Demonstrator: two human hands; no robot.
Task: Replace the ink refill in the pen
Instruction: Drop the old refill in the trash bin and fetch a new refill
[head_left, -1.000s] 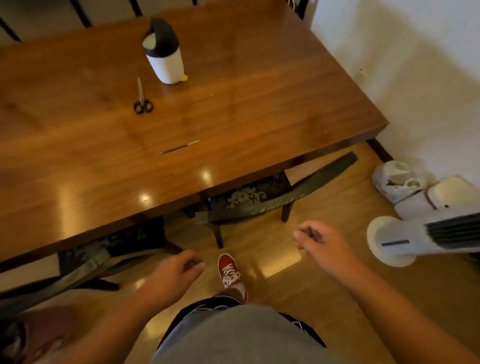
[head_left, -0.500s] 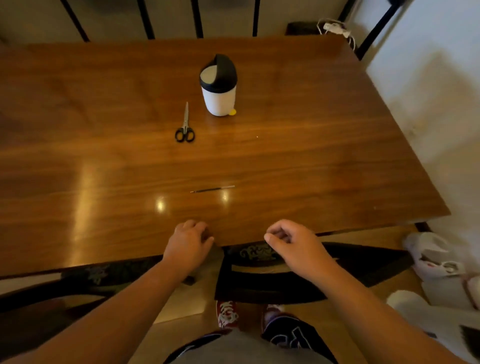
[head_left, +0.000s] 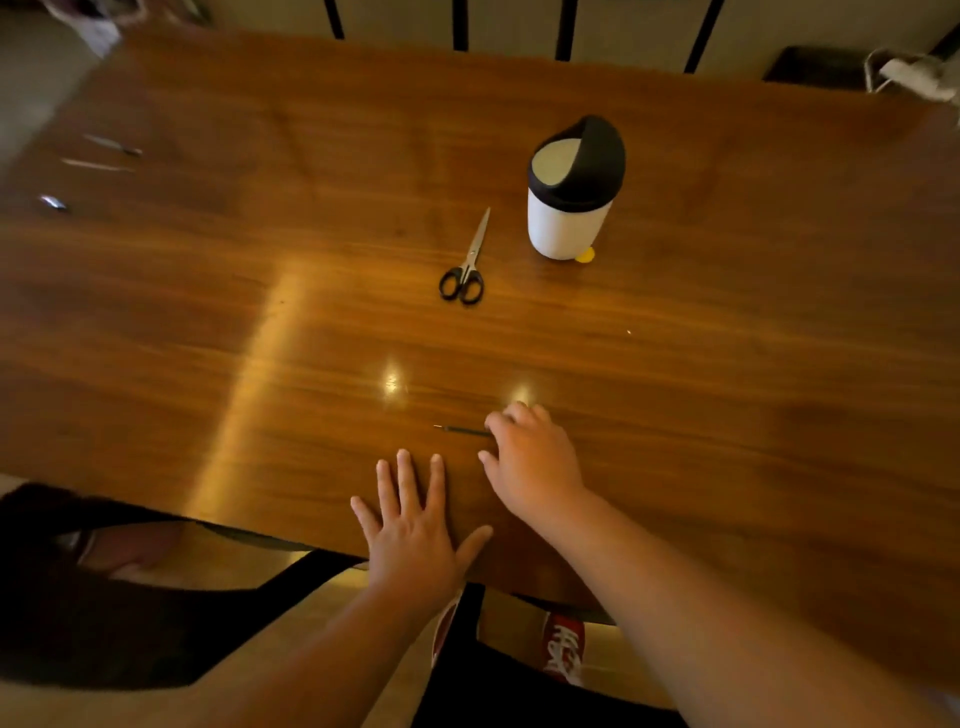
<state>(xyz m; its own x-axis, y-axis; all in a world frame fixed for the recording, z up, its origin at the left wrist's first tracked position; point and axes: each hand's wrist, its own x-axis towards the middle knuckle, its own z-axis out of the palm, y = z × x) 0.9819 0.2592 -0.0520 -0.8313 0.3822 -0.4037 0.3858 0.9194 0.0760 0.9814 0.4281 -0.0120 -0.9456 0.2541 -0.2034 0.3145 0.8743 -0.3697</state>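
Head view | left hand (head_left: 413, 530) flat, fingers spread on table (head_left: 727, 415) | right hand (head_left: 532, 457) curled, fingertips on refill (head_left: 462, 429)

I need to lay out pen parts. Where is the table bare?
The right stretch beyond the small bin and the middle left of the scissors are bare. Small parts occupy the far left corner; the hands and refill crowd the near edge.

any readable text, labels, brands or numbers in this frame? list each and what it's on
None can be read.
Red shoe: white marking on it, too blurred to read.
White bin with black lid: no label visible.
Scissors: no marking visible.
Thin ink refill: too small to tell.
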